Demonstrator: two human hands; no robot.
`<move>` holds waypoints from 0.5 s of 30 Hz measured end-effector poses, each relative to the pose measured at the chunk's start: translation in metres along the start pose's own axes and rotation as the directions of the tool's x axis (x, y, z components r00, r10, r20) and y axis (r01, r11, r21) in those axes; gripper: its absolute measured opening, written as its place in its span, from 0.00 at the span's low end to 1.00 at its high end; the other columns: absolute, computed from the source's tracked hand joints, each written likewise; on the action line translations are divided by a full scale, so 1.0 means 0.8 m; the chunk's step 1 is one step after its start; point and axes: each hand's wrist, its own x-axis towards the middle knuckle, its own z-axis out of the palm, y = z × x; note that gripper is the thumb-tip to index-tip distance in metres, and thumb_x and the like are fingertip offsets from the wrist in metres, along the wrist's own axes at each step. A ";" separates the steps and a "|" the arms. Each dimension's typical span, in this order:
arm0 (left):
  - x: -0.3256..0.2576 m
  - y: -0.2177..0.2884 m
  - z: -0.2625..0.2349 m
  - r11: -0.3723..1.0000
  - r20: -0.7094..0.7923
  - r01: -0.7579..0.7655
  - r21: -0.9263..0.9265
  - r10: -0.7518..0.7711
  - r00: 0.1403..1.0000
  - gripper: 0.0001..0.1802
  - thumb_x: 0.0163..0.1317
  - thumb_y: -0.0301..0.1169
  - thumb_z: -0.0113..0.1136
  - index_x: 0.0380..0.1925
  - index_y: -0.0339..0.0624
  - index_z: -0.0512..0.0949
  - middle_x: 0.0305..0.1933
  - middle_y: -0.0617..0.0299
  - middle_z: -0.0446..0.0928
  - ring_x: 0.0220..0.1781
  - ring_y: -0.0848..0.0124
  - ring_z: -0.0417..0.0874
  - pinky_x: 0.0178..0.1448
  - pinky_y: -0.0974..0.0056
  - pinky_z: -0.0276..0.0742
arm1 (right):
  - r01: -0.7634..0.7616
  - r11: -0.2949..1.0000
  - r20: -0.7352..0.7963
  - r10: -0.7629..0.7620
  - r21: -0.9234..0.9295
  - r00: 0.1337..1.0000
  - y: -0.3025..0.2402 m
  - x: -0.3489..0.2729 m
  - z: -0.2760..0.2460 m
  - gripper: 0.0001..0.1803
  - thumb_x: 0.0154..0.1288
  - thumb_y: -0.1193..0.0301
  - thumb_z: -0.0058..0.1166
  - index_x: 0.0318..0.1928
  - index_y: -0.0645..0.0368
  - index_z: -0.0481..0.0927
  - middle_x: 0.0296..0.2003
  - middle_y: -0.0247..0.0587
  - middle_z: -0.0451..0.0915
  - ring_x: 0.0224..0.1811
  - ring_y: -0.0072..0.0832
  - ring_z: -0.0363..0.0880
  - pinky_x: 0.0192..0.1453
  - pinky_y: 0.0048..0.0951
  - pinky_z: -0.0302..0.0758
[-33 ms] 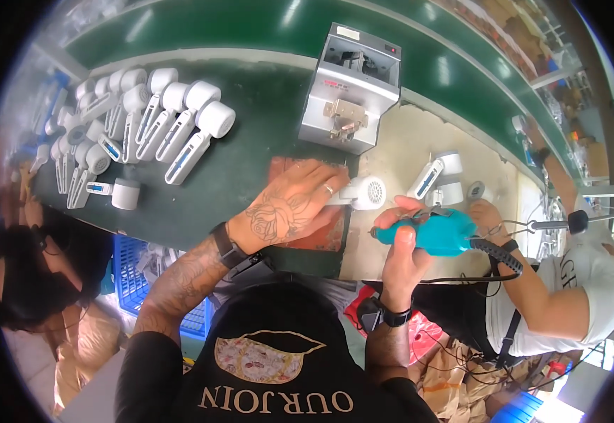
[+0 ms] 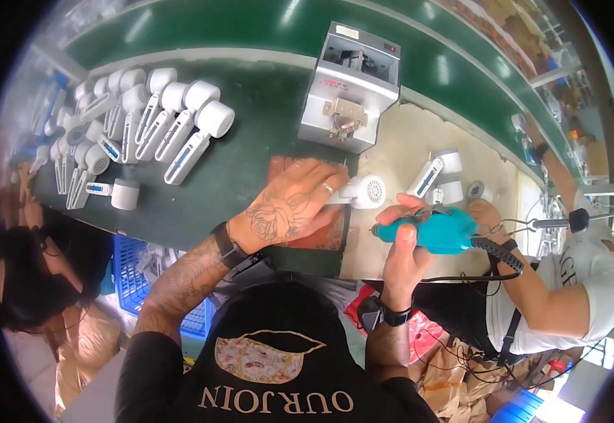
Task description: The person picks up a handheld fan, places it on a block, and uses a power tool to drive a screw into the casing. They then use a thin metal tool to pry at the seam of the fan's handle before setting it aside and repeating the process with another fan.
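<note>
Green worktop (image 2: 250, 176) w/ grey box machine (image 2: 349, 88) at its back edge; just in front of machine, left hand (image 2: 289, 208) lies flat, fingers spread, gripping nothing, on white handheld device (image 2: 363, 192) over a reddish mat (image 2: 321, 236), right hand (image 2: 406, 247) front-right, grip closed round teal electric screwdriver (image 2: 430, 229).

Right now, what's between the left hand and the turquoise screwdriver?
In the head view, a white device with a round vented end lies between the left hand and the turquoise screwdriver, which the right hand holds.
</note>
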 end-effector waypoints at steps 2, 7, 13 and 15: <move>0.001 0.003 0.001 0.999 0.001 0.044 0.027 -0.044 0.999 0.29 0.55 0.32 0.68 0.59 0.43 0.76 0.56 0.55 0.78 0.54 0.56 0.79 0.55 0.52 0.73 | 0.008 0.998 -0.039 -0.010 -0.055 0.999 -0.001 0.003 0.000 0.38 0.69 0.43 0.57 0.56 0.70 0.73 0.35 0.41 0.80 0.39 0.28 0.80 0.42 0.28 0.76; 0.002 0.008 -0.003 0.995 -0.019 0.089 0.044 -0.088 0.996 0.27 0.55 0.34 0.67 0.57 0.44 0.77 0.54 0.56 0.78 0.51 0.57 0.79 0.53 0.52 0.72 | 0.039 0.999 -0.073 -0.037 0.030 0.997 0.002 0.004 -0.006 0.28 0.70 0.56 0.60 0.58 0.67 0.74 0.37 0.42 0.83 0.39 0.23 0.79 0.42 0.24 0.72; 0.001 0.000 0.003 0.997 -0.016 0.074 0.018 -0.074 0.997 0.28 0.54 0.34 0.67 0.57 0.41 0.76 0.52 0.54 0.78 0.50 0.55 0.79 0.53 0.50 0.75 | 0.009 1.000 -0.087 -0.011 -0.029 0.996 0.005 0.009 -0.007 0.32 0.70 0.52 0.59 0.59 0.68 0.72 0.40 0.43 0.81 0.45 0.31 0.81 0.50 0.31 0.76; 0.001 0.000 -0.002 0.996 -0.016 0.076 0.044 -0.075 0.997 0.30 0.52 0.32 0.67 0.56 0.37 0.74 0.51 0.51 0.77 0.51 0.53 0.79 0.56 0.51 0.75 | 0.037 0.998 -0.097 -0.042 -0.050 0.994 0.001 0.013 0.000 0.31 0.70 0.55 0.59 0.62 0.68 0.70 0.43 0.44 0.80 0.48 0.31 0.80 0.53 0.33 0.76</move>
